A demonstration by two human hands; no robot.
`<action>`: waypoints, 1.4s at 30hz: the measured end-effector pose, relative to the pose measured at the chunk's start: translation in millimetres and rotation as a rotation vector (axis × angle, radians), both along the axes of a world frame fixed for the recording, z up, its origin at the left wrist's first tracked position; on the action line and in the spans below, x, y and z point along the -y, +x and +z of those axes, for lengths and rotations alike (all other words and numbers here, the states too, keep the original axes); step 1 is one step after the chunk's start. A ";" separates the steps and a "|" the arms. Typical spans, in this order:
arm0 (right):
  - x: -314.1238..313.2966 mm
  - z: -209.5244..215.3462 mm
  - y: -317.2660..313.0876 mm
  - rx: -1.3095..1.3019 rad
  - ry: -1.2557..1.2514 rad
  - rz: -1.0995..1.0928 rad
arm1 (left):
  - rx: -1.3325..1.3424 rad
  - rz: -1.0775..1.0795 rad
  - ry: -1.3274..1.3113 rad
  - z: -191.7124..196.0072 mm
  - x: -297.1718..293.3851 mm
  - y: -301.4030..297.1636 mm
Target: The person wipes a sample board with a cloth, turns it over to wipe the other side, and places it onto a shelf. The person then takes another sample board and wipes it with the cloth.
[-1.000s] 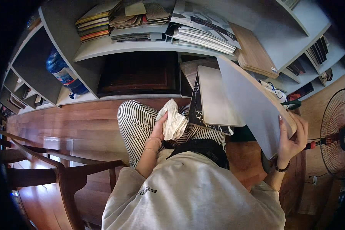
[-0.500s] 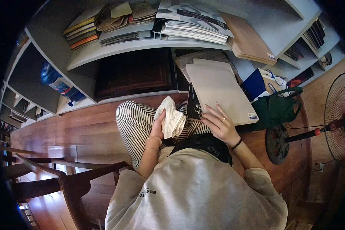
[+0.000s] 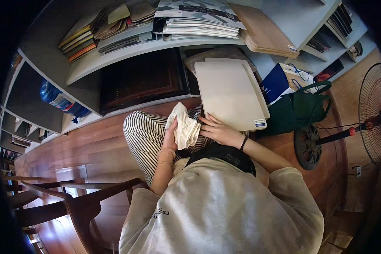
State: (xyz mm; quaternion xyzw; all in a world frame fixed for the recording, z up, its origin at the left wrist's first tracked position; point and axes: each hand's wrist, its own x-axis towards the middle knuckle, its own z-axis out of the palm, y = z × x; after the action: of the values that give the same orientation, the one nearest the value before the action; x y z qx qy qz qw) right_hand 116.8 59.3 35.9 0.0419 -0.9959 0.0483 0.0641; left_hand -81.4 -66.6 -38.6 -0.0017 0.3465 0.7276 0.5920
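Left hand (image 3: 170,142) fingers clamped on crumpled cream cloth (image 3: 184,127), just left of the pale board (image 3: 228,95); right hand (image 3: 218,131) fingers spread, steadying the board's lower edge.

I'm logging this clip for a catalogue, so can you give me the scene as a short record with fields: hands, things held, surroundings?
left hand: left hand grips a crumpled cream cloth
right hand: right hand lies flat on the lower edge of a pale rectangular board, fingers spread
board: leans against the grey shelf unit
posture: seated on the wooden floor, striped trousers
nearby: dark green tote bag, standing fan, wooden chair
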 end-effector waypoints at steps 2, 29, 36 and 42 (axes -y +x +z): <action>-2.9 -10.6 0.9 -0.011 0.003 0.011 | 0.001 -0.004 0.006 5.0 0.9 2.7; -22.1 62.4 112.7 -0.934 -0.765 -1.035 | -1.838 -0.167 0.273 32.2 -45.8 61.4; -28.3 8.3 117.7 -0.298 -0.240 -1.026 | -1.738 -0.192 0.347 19.6 -42.3 64.3; -54.3 -2.6 104.8 -0.199 -0.040 -1.232 | -1.688 -0.211 0.282 13.9 -48.1 65.5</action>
State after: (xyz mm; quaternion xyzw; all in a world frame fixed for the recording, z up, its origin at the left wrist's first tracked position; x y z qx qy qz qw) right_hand 221.6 113.5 33.3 -0.5371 -0.8254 0.0172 0.1733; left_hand -15.9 -18.5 -24.7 0.6454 0.5752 0.4629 0.1956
